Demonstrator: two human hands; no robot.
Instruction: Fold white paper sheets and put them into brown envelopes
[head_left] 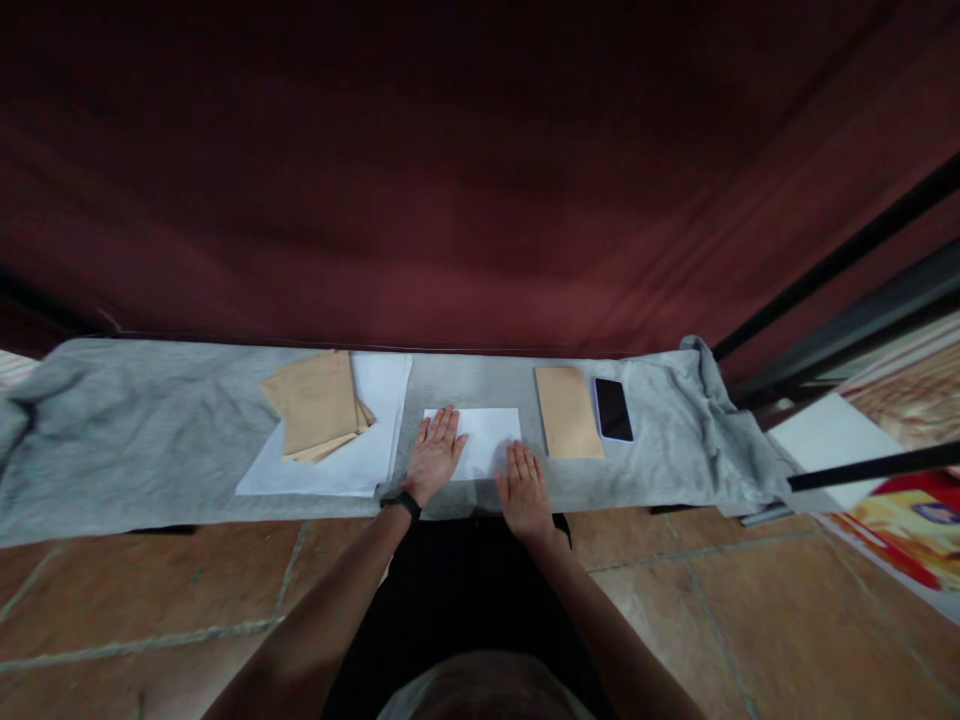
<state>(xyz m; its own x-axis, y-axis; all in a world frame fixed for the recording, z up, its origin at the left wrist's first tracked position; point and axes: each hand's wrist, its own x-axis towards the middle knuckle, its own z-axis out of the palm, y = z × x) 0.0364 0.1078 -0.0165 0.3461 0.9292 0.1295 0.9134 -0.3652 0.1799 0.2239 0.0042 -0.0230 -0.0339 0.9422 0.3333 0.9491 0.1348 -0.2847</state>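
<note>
Okay, left hand [435, 458] + right hand [525, 490] flat | white rectangular paper [486, 435], near corners hidden from me | grey cloth [484, 381] | dark-red backdrop [480, 240]

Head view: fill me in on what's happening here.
A person is handling a small white paper on a grey cloth. The left hand lies flat over its left part; the right hand is at its near right corner. To the left, a pile of brown papers overlaps larger white sheets. To the right lie another brown piece and a phone.
</note>
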